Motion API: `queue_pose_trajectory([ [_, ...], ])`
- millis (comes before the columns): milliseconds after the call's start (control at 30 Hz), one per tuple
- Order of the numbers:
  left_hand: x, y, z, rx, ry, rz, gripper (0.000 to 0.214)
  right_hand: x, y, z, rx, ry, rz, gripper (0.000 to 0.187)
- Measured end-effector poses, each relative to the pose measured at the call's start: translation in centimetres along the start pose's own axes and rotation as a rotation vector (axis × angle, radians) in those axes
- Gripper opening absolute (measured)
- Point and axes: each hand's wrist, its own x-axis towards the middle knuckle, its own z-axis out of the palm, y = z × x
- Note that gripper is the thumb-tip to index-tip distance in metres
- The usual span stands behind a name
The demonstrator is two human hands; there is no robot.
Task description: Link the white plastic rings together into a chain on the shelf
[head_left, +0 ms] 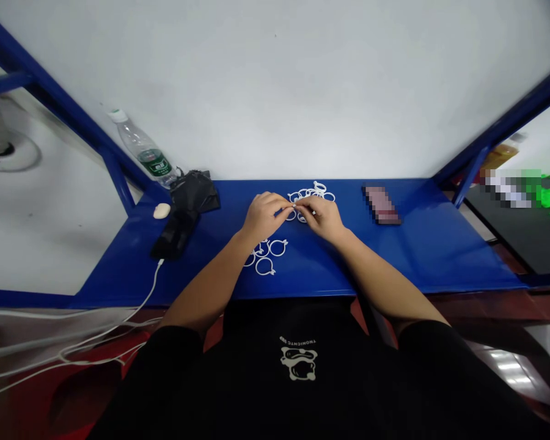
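My left hand [264, 215] and my right hand [323, 216] meet over the middle of the blue table. Thumb and fingers of both are pinched on a small white plastic ring [294, 206], mostly covered by the fingertips. Just behind and under the hands lies a group of white plastic rings [319, 186], each with a small clip-like tab. Nearer my body, beside my left forearm, is a second group of the same rings [264, 266], partly hidden by that arm.
A plastic bottle [153, 162] leans at the back left, by a crumpled black bag [195, 192]. A pale rounded object [162, 211] and a white cable [153, 284] are on the left. A phone [382, 205] lies on the right. Blue frame bars [472, 174] flank the table [421, 256].
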Motion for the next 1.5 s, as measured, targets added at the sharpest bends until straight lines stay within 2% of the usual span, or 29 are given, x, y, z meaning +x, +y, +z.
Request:
queue_pose_trajectory([
  [67, 0.0, -0.9, -0.5, -0.001, -0.144, -0.047, 0.017, 0.2, 0.5, -0.3, -0.078, 0.002, 0.037, 0.023],
  [233, -0.2, -3.1, -2.3, -0.013, -0.475, -0.221, 0.018, 0.7, 1.9, -1.1, -0.26, 0.089, 0.273, 0.021],
  [367, -0.2, -3.8, -4.1, 0.008, -0.701, -0.396, 0.021, 1.0, 2.4, -1.4, -0.328, 0.038, 0.4, 0.016],
  [500, 0.1, -4.0, -5.3, 0.005, -0.91, -0.5, 0.035, 0.9, 1.7, -0.8, -0.297, -0.08, 0.392, 0.017],
  [567, 0.2, -4.1, -5.5, 0.004, -0.975, -0.552, 0.042, 0.8, 1.2, -0.4, -0.255, -0.158, 0.338, 0.016],
  [633, 0.3, -4.1, -5.4, 0.023, -0.999, -0.592, 0.04, 0.7, 0.8, -0.1, -0.223, -0.222, 0.293, 0.014],
  [767, 0.4, -3.6, -4.7, 0.057, -0.934, -0.572, 0.017, 0.6, 0.5, 0.1, -0.194, -0.292, 0.258, 0.015],
  [867, 0.4, -3.0, -3.9, -0.013, -0.847, -0.518, 0.013, 0.5, 0.5, 0.2, -0.185, -0.317, 0.223, 0.017],
  [933, 0.4, -2.4, -3.2, -0.082, -0.706, -0.488, 0.014, 0.4, 0.5, 0.5, -0.171, -0.344, 0.182, 0.019],
  [1067, 0.5, -1.0, -1.7, -0.253, -0.285, -0.432, 0.017, 0.1, 0.5, 1.0, -0.106, -0.351, 0.118, 0.026],
  [1133, 0.4, -0.3, -1.0, -0.281, -0.159, -0.384, 0.014, 0.0, 0.4, 1.1, -0.08, -0.315, 0.103, 0.028],
  [1300, 0.0, 1.0, -0.3, -0.228, -0.031, -0.202, 0.002, -0.3, 0.2, 1.0, -0.068, -0.22, 0.084, 0.028],
  [1500, -0.2, 1.2, -0.2, -0.191, 0.004, -0.152, 0.009, -0.3, 0.3, 0.9, -0.09, -0.133, 0.091, 0.026],
])
